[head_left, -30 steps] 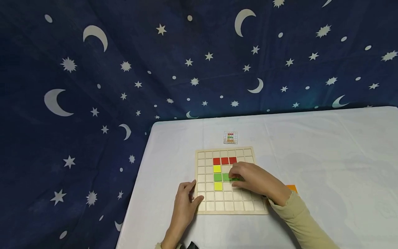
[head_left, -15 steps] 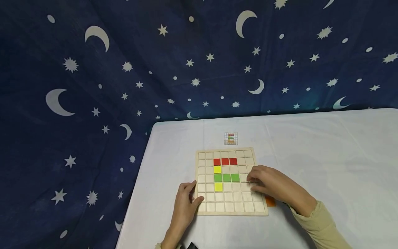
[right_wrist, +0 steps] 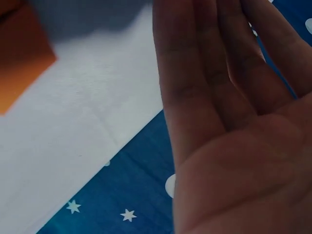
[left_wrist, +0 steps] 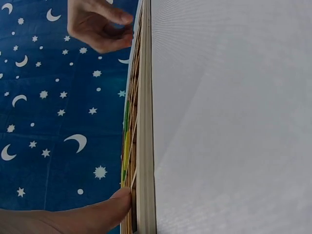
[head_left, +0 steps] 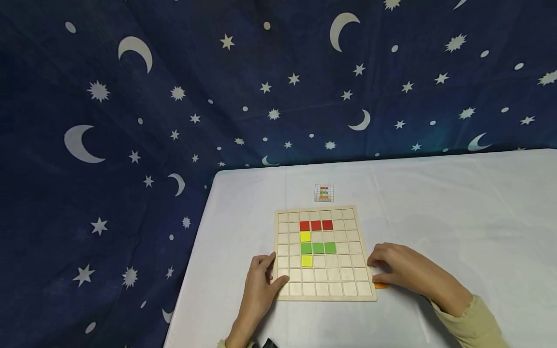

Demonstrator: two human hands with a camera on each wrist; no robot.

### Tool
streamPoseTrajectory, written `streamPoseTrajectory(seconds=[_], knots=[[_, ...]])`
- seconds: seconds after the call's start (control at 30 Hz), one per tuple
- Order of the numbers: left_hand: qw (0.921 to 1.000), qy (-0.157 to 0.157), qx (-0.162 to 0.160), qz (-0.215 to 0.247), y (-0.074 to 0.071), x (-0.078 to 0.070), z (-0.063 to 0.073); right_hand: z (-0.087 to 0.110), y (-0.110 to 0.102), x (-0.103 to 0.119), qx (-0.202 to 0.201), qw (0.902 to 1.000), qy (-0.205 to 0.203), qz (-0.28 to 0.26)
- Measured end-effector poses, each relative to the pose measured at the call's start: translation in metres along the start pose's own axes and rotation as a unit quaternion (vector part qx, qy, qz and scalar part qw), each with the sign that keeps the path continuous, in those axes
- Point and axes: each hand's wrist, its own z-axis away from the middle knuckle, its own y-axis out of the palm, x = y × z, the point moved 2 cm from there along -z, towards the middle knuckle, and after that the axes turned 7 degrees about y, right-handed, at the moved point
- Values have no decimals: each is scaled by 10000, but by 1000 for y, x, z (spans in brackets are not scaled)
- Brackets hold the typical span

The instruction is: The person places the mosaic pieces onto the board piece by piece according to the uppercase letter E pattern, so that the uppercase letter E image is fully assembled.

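A pale wooden grid board (head_left: 326,289) lies on the white table. My left hand (head_left: 257,285) holds its left edge, thumb (left_wrist: 105,214) on the top face and the other fingers at the side. Set in its cells are red tiles (head_left: 315,225) in a row, green tiles (head_left: 318,248) in a row lower down, and yellow tiles (head_left: 306,261) in the left column. My right hand (head_left: 404,268) is at the board's right edge, fingers curved with a gap to the thumb. Under that thumb an orange tile (head_left: 381,285) partly shows, lying beside the board.
A small printed card (head_left: 324,193) with a coloured grid pattern lies behind the board. The white tablecloth (head_left: 478,217) stretches off to the right. A dark blue cloth (head_left: 304,58) with moons and stars hangs behind and at the left. A black object (head_left: 269,343) shows at the bottom edge.
My right hand has let go of the third green tile in the row and moved right and toward me, off the board to the orange tile. The left hand stays put.
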Motion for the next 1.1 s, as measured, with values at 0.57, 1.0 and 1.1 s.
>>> streamPoseTrajectory(seconds=[0.57, 1.0, 1.1], knots=[[10000, -46, 19, 29, 0, 0, 0, 8, 9, -7, 167, 9993, 69, -342], [10000, -72, 35, -44, 1, 1, -1, 7, 2, -4, 480, 9954, 135, -816], [10000, -34, 14, -46, 0, 1, -1, 8, -2, -2, 511, 9951, 161, -835]])
